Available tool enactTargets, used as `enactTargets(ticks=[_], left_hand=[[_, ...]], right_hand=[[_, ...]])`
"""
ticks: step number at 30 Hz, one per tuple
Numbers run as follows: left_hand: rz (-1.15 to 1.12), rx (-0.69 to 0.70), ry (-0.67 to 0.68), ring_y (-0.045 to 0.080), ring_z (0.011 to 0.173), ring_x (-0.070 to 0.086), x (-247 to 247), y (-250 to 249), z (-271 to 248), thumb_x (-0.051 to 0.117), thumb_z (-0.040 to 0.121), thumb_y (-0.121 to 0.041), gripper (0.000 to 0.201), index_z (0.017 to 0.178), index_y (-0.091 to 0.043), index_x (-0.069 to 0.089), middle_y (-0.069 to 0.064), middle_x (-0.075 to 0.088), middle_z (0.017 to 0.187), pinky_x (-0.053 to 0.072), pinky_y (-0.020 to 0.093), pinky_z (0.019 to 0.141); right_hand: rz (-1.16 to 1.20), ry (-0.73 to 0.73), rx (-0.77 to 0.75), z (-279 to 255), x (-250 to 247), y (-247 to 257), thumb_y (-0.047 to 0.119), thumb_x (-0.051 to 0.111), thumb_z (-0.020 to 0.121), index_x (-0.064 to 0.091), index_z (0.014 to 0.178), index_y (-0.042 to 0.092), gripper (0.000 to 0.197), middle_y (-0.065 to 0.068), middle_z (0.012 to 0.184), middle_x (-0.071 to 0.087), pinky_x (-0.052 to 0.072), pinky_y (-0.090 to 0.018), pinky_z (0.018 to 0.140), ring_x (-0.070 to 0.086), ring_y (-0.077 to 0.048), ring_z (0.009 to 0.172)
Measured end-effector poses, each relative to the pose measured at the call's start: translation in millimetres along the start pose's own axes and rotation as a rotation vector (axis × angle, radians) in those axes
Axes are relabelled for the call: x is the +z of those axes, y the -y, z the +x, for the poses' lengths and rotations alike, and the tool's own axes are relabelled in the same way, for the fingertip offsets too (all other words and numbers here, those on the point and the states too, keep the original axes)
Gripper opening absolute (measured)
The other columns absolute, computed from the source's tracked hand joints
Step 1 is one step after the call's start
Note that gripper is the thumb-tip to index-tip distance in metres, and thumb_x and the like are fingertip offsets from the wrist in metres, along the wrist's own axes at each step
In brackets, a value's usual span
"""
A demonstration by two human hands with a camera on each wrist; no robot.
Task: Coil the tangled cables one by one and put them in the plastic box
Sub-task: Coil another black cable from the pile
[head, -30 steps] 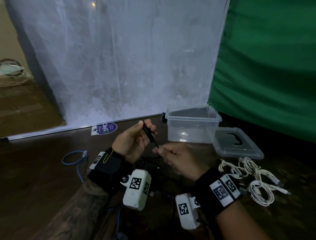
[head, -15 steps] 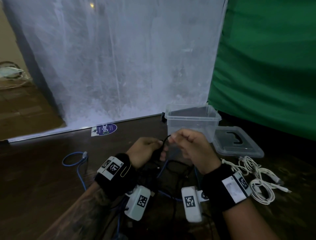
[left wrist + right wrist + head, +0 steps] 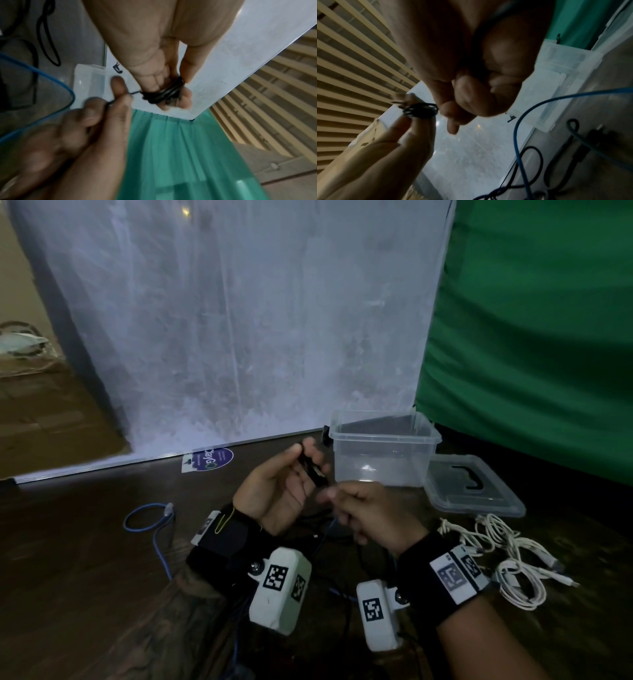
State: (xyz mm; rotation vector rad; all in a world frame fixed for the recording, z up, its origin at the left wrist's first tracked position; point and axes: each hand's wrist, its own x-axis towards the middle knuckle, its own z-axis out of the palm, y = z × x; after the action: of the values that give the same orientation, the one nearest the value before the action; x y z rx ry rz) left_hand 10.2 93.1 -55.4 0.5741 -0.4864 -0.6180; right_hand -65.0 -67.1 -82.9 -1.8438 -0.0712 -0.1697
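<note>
A thin black cable (image 3: 312, 471) (image 3: 163, 93) (image 3: 420, 110) is wound in several turns round the fingers of my left hand (image 3: 281, 491) (image 3: 164, 86), which is raised palm up left of the box. My right hand (image 3: 363, 508) (image 3: 96, 112) (image 3: 471, 94) pinches the free strand of the same cable just right of the coil; the strand runs taut between both hands. The clear plastic box (image 3: 383, 450) stands open behind the hands. More black cable (image 3: 329, 529) and a blue cable (image 3: 150, 518) lie tangled on the dark table below my wrists.
The box's clear lid (image 3: 472, 491) lies flat right of the box. A heap of white cables (image 3: 507, 559) lies at the right. A white sheet and a green cloth hang behind the table. A round sticker (image 3: 210, 458) lies near the back edge.
My left hand turned from palm down to palm up with the coil on its fingers. My right hand dropped from in front of the box to a spot lower and nearer me.
</note>
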Motion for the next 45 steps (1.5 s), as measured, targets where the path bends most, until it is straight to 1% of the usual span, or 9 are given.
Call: enactTargets(ticks=[3, 9, 12, 15, 20, 26, 32, 41, 45], left_hand=[[0.112, 0.113, -0.105, 0.014, 0.083, 0.063, -14.3, -8.3, 8.2, 0.039, 0.097, -0.013, 0.02, 0.091, -0.007, 0.058, 0.004, 0.06, 0.084, 0.053, 0.028, 0.088], [0.471, 0.228, -0.368, 0.021, 0.078, 0.067, -32.2, 2.1, 14.9, 0.046, 0.097, -0.004, 0.018, 0.091, -0.001, 0.063, 0.008, 0.065, 0.077, 0.056, 0.029, 0.075], [0.856, 0.259, -0.319, 0.011, 0.066, 0.064, -33.1, 5.5, 11.1, 0.053, 0.094, -0.001, 0.018, 0.084, -0.001, 0.067, 0.002, 0.068, 0.069, 0.05, 0.023, 0.069], [1.216, 0.12, -0.141, 0.012, 0.063, 0.055, -27.4, 11.0, 7.1, 0.053, 0.097, -0.009, 0.026, 0.076, -0.001, 0.067, 0.005, 0.066, 0.067, 0.044, 0.024, 0.064], [0.863, -0.226, -0.016, 0.023, 0.063, 0.057, -7.1, 19.6, -5.7, 0.044, 0.101, -0.029, 0.039, 0.087, 0.001, 0.066, 0.01, 0.059, 0.067, 0.047, 0.026, 0.06], [0.316, -0.241, 0.103, 0.015, 0.054, 0.04, 6.4, 7.6, -6.1, 0.043, 0.096, -0.025, 0.027, 0.079, -0.008, 0.055, 0.0, 0.04, 0.061, 0.04, 0.028, 0.06], [-0.072, -0.021, -0.08, 0.013, 0.064, 0.055, -3.5, -7.2, 2.5, 0.034, 0.094, -0.015, 0.026, 0.09, -0.005, 0.058, -0.001, 0.05, 0.071, 0.052, 0.029, 0.074], [0.323, 0.294, -0.262, 0.017, 0.078, 0.061, -31.5, -6.4, 15.3, 0.038, 0.1, -0.012, 0.021, 0.09, -0.007, 0.056, 0.005, 0.056, 0.081, 0.054, 0.026, 0.072], [0.786, 0.343, -0.272, 0.018, 0.076, 0.067, -33.0, 3.5, 12.7, 0.052, 0.097, -0.007, 0.017, 0.088, -0.002, 0.066, 0.008, 0.067, 0.081, 0.051, 0.025, 0.069]], right_hand=[[-0.012, 0.118, -0.007, -5.0, 11.7, 2.0, 0.03, 0.051, 0.103, 0.073, 0.108, 0.026, 0.023, 0.007, 0.057, 0.049, 0.035, -0.022, 0.04, 0.039, -0.009, 0.046], [0.037, 0.22, -0.041, -9.9, 2.8, 12.3, 0.025, 0.051, 0.102, 0.072, 0.107, 0.013, 0.025, 0.005, 0.056, 0.043, 0.026, -0.022, 0.042, 0.034, -0.01, 0.047], [0.097, 0.147, -0.092, -7.6, -4.8, 16.5, 0.019, 0.055, 0.101, 0.073, 0.104, 0.008, 0.022, 0.008, 0.053, 0.041, 0.021, -0.024, 0.044, 0.029, -0.007, 0.045], [0.194, 0.018, -0.165, -7.0, -11.9, 20.1, 0.017, 0.059, 0.097, 0.072, 0.097, 0.004, 0.019, -0.001, 0.063, 0.067, 0.026, -0.019, 0.043, 0.036, -0.012, 0.046], [0.307, -0.212, -0.188, -5.3, -26.5, 16.9, 0.017, 0.053, 0.1, 0.069, 0.088, 0.01, 0.021, 0.006, 0.05, 0.03, 0.02, -0.019, 0.043, 0.024, -0.006, 0.043], [0.199, -0.311, -0.069, 6.5, -18.9, 0.9, 0.023, 0.058, 0.098, 0.069, 0.084, 0.02, 0.019, 0.008, 0.05, 0.038, 0.024, -0.019, 0.042, 0.03, -0.006, 0.044], [-0.088, -0.034, -0.016, 0.9, 3.5, -2.0, 0.029, 0.051, 0.102, 0.072, 0.107, 0.028, 0.021, 0.015, 0.053, 0.048, 0.032, -0.017, 0.043, 0.042, 0.0, 0.048], [-0.138, 0.176, -0.043, -9.8, 10.5, 8.7, 0.028, 0.055, 0.101, 0.073, 0.108, 0.027, 0.02, 0.011, 0.055, 0.048, 0.032, -0.02, 0.044, 0.04, -0.005, 0.048], [-0.042, 0.203, -0.073, -12.2, -0.4, 16.6, 0.018, 0.056, 0.1, 0.073, 0.106, 0.013, 0.019, 0.009, 0.055, 0.046, 0.033, -0.021, 0.042, 0.039, -0.008, 0.047]])
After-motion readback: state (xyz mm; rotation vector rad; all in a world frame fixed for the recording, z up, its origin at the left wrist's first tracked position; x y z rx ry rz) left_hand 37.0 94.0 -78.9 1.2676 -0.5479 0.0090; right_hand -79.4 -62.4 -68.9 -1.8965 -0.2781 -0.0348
